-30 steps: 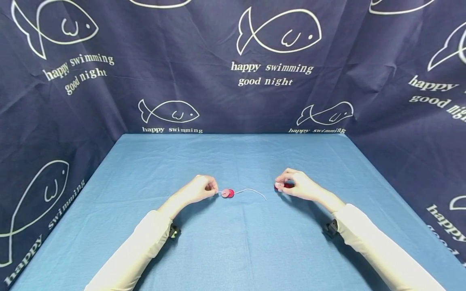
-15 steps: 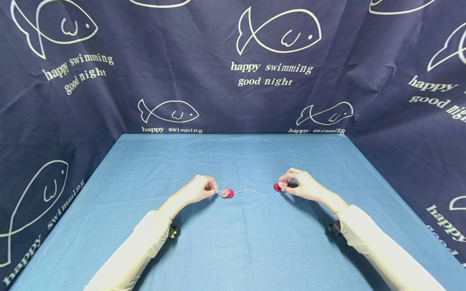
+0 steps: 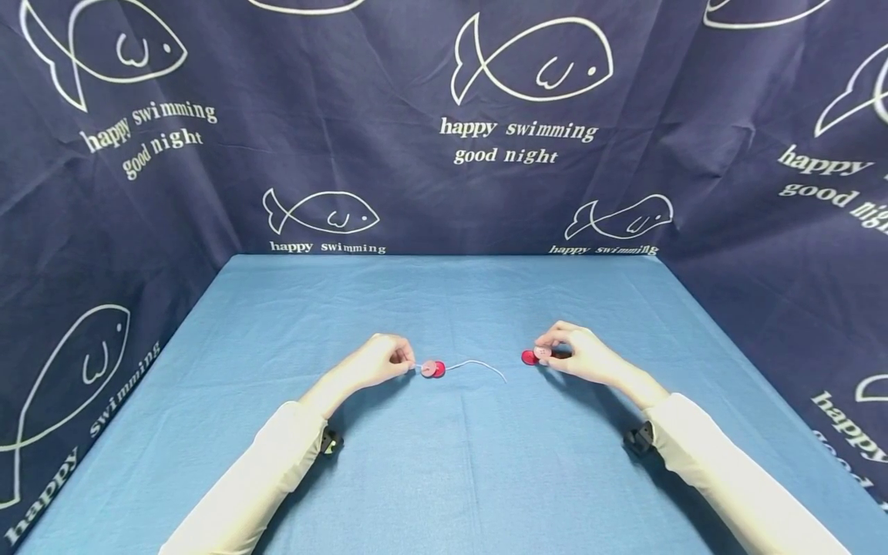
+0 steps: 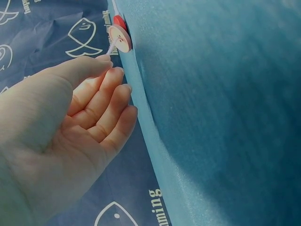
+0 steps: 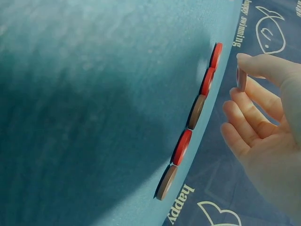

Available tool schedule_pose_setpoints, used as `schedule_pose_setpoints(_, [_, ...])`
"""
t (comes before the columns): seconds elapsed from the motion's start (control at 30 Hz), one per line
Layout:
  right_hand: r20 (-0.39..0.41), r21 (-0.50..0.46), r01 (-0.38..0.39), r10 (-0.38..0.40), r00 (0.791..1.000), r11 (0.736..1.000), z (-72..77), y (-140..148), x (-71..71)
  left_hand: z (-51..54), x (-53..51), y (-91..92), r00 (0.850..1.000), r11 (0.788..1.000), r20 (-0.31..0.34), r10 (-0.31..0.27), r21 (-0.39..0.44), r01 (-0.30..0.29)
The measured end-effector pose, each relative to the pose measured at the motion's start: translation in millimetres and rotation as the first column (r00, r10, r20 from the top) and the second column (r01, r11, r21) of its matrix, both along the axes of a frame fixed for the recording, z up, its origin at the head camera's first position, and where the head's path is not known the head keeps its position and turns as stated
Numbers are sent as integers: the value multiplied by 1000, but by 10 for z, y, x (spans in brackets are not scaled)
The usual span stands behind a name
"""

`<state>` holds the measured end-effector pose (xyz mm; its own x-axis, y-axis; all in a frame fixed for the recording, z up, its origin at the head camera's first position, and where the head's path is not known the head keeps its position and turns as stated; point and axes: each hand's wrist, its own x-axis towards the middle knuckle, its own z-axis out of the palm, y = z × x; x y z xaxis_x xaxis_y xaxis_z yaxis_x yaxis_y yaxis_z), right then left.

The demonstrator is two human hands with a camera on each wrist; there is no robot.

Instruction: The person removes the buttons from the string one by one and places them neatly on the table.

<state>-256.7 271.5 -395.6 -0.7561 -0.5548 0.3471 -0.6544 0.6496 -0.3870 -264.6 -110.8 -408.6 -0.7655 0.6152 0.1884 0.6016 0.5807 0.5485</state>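
Observation:
My left hand (image 3: 384, 361) pinches a white string (image 3: 475, 361) close to one end. A pink button (image 3: 428, 369) and a red button (image 3: 440, 370) are threaded on it, just right of the fingertips. Beyond them the string's free end curves rightward over the cloth. Between thumb and fingertips, my right hand (image 3: 581, 356) holds another pink button (image 5: 241, 79), lifted off the table. A loose red button (image 3: 529, 358) lies beside it on the left. Seen from the right wrist, several red and pinkish-brown buttons (image 5: 182, 147) lie in a row below that hand; the head view hides most of them.
A blue cloth (image 3: 444, 470) covers the table. Dark blue curtains (image 3: 409, 154) printed with white fish stand behind the table and along both sides.
The right hand has shifted slightly right with the pink button, leaving more of the loose red button showing. The left hand and the threaded buttons stay where they were.

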Motion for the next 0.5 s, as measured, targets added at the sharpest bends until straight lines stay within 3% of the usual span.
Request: schedule_pose_setpoints(0.5, [9,-1,14,-14,1000,1000,-17,96,-17,-14,-10,-1,1000,1000,0,-3,13,3])
